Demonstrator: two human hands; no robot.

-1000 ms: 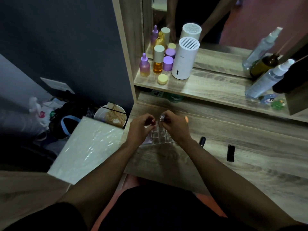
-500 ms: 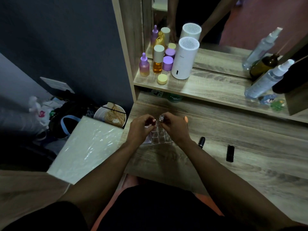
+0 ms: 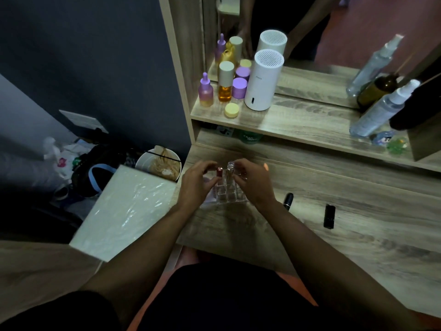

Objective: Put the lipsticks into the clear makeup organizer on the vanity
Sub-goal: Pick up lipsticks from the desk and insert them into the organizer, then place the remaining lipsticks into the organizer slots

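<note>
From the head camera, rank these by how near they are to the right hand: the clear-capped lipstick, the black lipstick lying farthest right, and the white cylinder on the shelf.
1. Clear-capped lipstick: at the right hand's fingertips, upright in the organizer.
2. Black lipstick: lying on the vanity top, to the hand's right.
3. White cylinder: up on the shelf, behind the hand.

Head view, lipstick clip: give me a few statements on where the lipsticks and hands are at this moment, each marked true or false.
1. A red lipstick stands upright in the clear organizer. True.
2. Both hands are at the organizer. True: the left hand is at the red lipstick, the right hand at a clear-capped lipstick.
3. All lipsticks are already in the organizer. False: two black lipsticks lie on the vanity, right of the hands.
4. The organizer sits on the upper shelf. False: it is on the lower vanity surface.
5. A white cylinder stands on the shelf. True.
</note>
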